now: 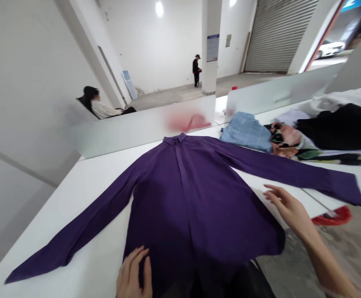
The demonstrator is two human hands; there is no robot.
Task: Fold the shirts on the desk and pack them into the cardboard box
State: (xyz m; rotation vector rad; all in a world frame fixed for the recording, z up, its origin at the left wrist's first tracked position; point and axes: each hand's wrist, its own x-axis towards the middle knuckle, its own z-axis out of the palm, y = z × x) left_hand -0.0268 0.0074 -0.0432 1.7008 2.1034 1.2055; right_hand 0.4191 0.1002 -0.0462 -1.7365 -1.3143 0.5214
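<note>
A purple long-sleeved button-front shirt [180, 207] lies flat and face up on a white table [75, 211], its collar pointing away from me and its sleeves spread wide. My left hand [133, 273] rests on the lower front of the shirt near the bottom edge of the view, holding nothing. My right hand [287, 209] is over the table just beyond the shirt's right side, with its fingers apart and nothing in them. The shirt's hem is partly hidden at the bottom of the view by a dark shape.
Folded blue denim [245, 132], a patterned garment with a printed face [284, 140] and a black garment [338, 128] lie beyond the right sleeve. A frosted partition [137, 124] stands along the far table edge. Past it, one person sits [102, 108] and another stands [196, 69]. A red object [332, 216] sits below the table's right edge.
</note>
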